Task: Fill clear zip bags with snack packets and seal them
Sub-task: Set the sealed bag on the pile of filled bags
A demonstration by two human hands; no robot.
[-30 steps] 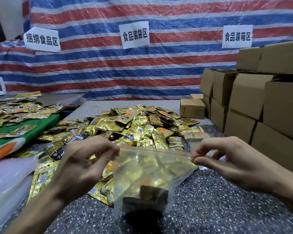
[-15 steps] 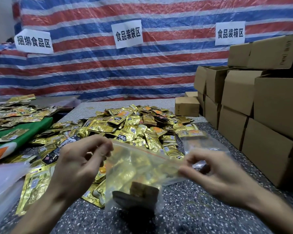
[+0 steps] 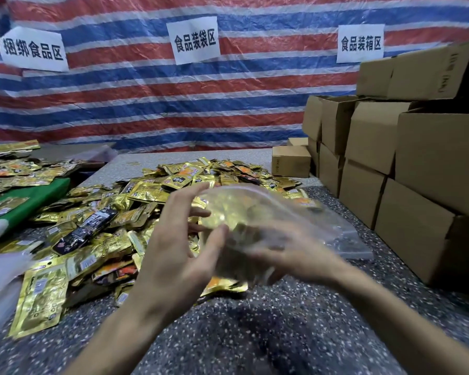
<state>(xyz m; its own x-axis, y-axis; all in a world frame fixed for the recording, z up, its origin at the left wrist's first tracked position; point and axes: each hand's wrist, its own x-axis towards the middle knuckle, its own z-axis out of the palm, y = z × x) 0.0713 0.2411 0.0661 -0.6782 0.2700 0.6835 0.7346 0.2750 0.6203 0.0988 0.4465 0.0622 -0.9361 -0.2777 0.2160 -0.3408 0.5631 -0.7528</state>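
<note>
Above the speckled table [image 3: 255, 334] and heap of snack packets [image 3: 106, 212], the filled zip bag [image 3: 244, 209] had tipped sideways. The left hand [image 3: 179, 247] had let go of the zip, fingers spread wide; the blurred right hand [image 3: 290, 253] showed no readable grip. Sealing seemed finished.

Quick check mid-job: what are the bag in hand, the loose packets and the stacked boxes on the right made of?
The bag: thin clear plastic film, glossy; its gold contents show through. The packets: probably metallised foil laminate, judging by the shiny, creased gold. The boxes: plain brown cardboard, matte, with folded flaps; likely corrugated.
</note>
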